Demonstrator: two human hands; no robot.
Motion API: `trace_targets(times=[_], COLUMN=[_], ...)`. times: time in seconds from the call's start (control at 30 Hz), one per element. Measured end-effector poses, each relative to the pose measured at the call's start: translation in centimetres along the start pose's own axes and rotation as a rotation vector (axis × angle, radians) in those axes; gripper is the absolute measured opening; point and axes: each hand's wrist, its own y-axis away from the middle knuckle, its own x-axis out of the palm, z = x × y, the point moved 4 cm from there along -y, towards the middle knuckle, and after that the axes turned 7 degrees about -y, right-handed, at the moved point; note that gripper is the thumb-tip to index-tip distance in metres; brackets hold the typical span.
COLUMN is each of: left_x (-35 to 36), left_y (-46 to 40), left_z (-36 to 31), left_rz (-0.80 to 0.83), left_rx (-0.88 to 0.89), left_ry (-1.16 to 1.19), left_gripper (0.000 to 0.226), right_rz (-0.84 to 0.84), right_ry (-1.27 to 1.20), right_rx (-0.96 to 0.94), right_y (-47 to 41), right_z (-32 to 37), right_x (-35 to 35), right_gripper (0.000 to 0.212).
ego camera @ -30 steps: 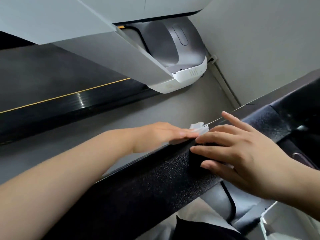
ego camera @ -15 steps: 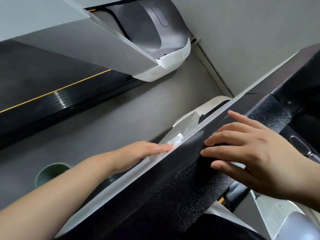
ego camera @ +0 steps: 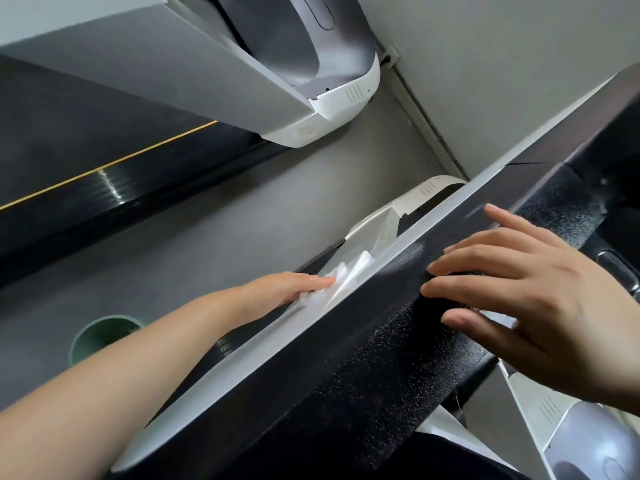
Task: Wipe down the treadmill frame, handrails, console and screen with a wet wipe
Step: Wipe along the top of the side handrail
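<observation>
Behind the black console (ego camera: 346, 372), along its pale grey back edge, the left hand (ego camera: 287, 289) pressed a white wipe (ego camera: 343, 275) flat against the panel, fingers straight and held together rather than curled round it. The wipe was bunched, with a loose corner sticking up past the fingertips, just beside the treadmill's white plastic shroud (ego camera: 381, 223). The right hand (ego camera: 530, 292) rested on the textured top of the console, fingers spread and relaxed, holding nothing; it seemed to be steadying the unit.

Risk, as I judged it: since the wipe was only pinned under flat fingers, a fast stroke along the edge could leave it behind or drop it into the gap between console and shroud, where it would be awkward to retrieve. The loose corner could also snag on the shroud's lip. Much of the hand's contact with the back face was hidden, so missed patches would go unnoticed. A green bin (ego camera: 104, 337) stood on the floor below, well apart.
</observation>
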Motion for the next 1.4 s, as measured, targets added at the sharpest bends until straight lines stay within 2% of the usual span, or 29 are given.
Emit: trace_targets(times=[0.1, 0.17, 0.23, 0.33, 0.47, 0.6, 0.7, 0.8, 0.93, 1.07, 1.1, 1.13, 1.23, 1.33, 1.4], left_x=[-0.3, -0.3, -0.4, -0.3, 0.2, 0.1, 0.2, 0.2, 0.6, 0.3, 0.3, 0.5, 0.8, 1.8, 2.3], left_y=[-0.3, -0.3, -0.7, -1.6, -1.3, -0.6, 0.5, 0.5, 0.6, -0.5, -0.5, -0.3, 0.5, 2.5, 2.9], left_z=[-0.4, 0.5, 2.0, 3.3, 4.3, 5.2, 4.4, 0.2, -2.1, 0.0, 0.1, -0.6, -4.6, -8.2, -9.4], left_rz=[-0.014, 0.007, 0.006, -0.052, -0.035, -0.026, 0.002, 0.009, 0.056, 0.027, 0.043, 0.076, 0.04, 0.035, 0.054], left_rx=[0.094, 0.103, 0.023, -0.159, -0.182, -0.257, -0.082, 0.014, 0.149, -0.023, -0.029, 0.01, 0.207, 0.442, 0.484], left_ry=[0.066, -0.011, -0.103, -0.012, -0.158, -0.08, -0.115, 0.022, 0.084, 0.007, 0.012, 0.016, 0.018, -0.136, -0.18], left_gripper=[0.05, 0.054, 0.055, 0.076, 0.055, 0.029, 0.051, 0.037, 0.043, 0.079, 0.081, 0.077, 0.056, 0.048, 0.042], right_rz=[0.004, 0.004, 0.007, 0.004, 0.005, 0.001, 0.001, -0.004, -0.005, -0.003, -0.004, -0.005, -0.006, 0.011, 0.022], right_ry=[0.002, 0.003, 0.002, -0.003, -0.001, 0.017, 0.018, 0.017, 0.011, 0.007, 0.007, 0.008, 0.006, 0.01, 0.017], right_rx=[0.007, 0.012, 0.014, 0.016, 0.017, 0.012, 0.023, 0.026, 0.026, 0.036, 0.034, 0.032, 0.032, 0.032, 0.031], right_y=[0.1, 0.0, -0.1, 0.0, 0.0, 0.1, 0.2, 0.2, 0.2, 0.2, 0.2, 0.3, 0.4, 0.7, 0.8], right_z=[0.0, 0.1, 0.1, 0.2, 0.3, 0.3, 0.3, 0.3, 0.3, 0.2, 0.2, 0.2, 0.2, 0.1, 0.0], right_x=[0.0, 0.1, 0.1, 0.1, 0.1, 0.1, 0.2, 0.2, 0.1, 0.0, 0.1, 0.1, 0.0, -0.1, -0.2], right_gripper=[0.028, 0.027, 0.026, 0.025, 0.026, 0.026, 0.026, 0.026, 0.026, 0.026, 0.026, 0.026, 0.033, 0.03, 0.03])
